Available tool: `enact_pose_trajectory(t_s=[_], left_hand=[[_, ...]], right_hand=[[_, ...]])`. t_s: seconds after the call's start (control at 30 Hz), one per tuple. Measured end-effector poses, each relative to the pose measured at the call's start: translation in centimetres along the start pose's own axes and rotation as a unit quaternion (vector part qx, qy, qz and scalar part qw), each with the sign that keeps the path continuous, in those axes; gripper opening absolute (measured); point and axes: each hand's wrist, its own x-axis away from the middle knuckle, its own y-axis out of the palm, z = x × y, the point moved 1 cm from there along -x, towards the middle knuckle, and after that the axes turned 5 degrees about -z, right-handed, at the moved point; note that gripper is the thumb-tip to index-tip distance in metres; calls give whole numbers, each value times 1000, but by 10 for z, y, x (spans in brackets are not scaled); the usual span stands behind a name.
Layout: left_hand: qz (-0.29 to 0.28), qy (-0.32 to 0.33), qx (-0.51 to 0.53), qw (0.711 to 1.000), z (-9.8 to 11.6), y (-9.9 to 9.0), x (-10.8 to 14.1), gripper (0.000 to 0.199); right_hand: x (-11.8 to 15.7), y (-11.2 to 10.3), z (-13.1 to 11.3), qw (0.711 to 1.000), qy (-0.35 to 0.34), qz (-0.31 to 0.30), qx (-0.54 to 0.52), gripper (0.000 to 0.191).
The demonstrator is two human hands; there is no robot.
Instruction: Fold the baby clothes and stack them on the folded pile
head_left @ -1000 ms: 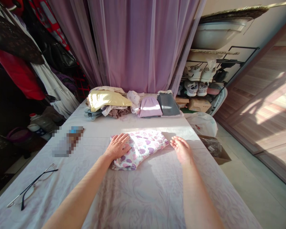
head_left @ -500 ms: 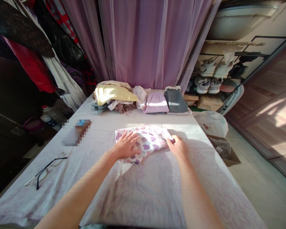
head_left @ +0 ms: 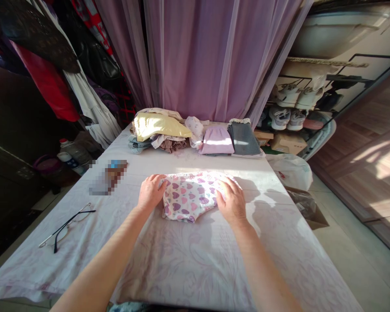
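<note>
Lilac sheer curtains (head_left: 195, 56) hang behind a long table with a pale floral cloth (head_left: 182, 264), and the heart-print garment (head_left: 190, 197) sits folded near the middle. The left hand (head_left: 151, 193) and right hand (head_left: 231, 201) are both open, resting on its sides, with no real grip. That soft, thin fabric could bunch or slip on the smooth cloth if a hand drags, and a wide sweep could knock the wire-rimmed glasses (head_left: 66, 227) off the table's edge.
</note>
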Motion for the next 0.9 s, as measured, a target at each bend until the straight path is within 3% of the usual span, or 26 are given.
enact_pose_trajectory(t_s=[0.07,0.13,0.37,0.57,0.77,0.9], left_hand=[[-15,-62,-28,998,-13,-6,-5,41],[-41,-77,-40,995,-19,-9,-12,47],[-137,-33,-48,989,-15,-13,-45,35],[-156,-22,-22,987,-8,-11,-56,20],[-187,-46,70,979,-14,-12,-62,20],[-207,-75,155,963,-19,-10,-66,21]], right_hand=[[2,11,-21,995,-59,-72,24,39],[5,20,-36,985,-104,-128,56,42],[31,25,-67,953,-206,-211,62,51],[32,44,-108,949,-160,-269,51,36],[26,62,-143,945,-76,-292,125,45],[22,68,-154,929,-32,-330,163,21]])
